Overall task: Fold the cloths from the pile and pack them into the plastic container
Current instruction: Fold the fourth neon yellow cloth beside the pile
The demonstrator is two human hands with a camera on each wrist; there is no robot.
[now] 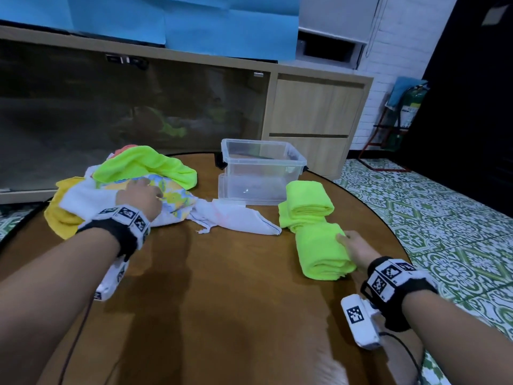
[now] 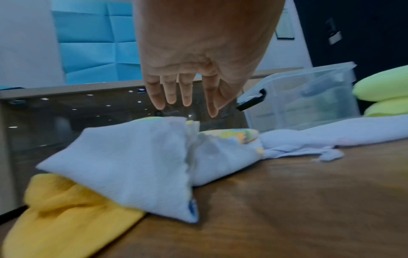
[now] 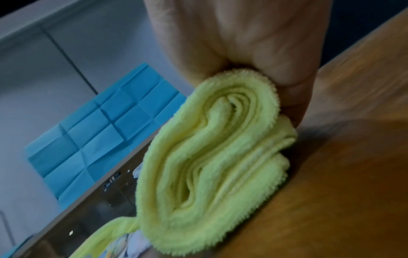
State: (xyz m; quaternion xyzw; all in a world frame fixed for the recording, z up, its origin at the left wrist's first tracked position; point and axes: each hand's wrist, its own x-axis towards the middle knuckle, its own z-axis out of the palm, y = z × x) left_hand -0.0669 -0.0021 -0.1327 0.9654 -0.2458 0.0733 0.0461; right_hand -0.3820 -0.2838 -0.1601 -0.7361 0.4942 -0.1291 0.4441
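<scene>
The right hand has its grip clamped on a folded green cloth on the table, near the plastic container. The left hand (fingers straight and apart) hovers over the pile.

- Left hand hangs with fingers straight above a white cloth.
- Yellow cloth lies under it on the table.
- Clear container behind.

Left hand reaches forward, palm down, fingers straight and spread. Right hand low, thumb and fingers pinching the rolled green cloth.
</scene>
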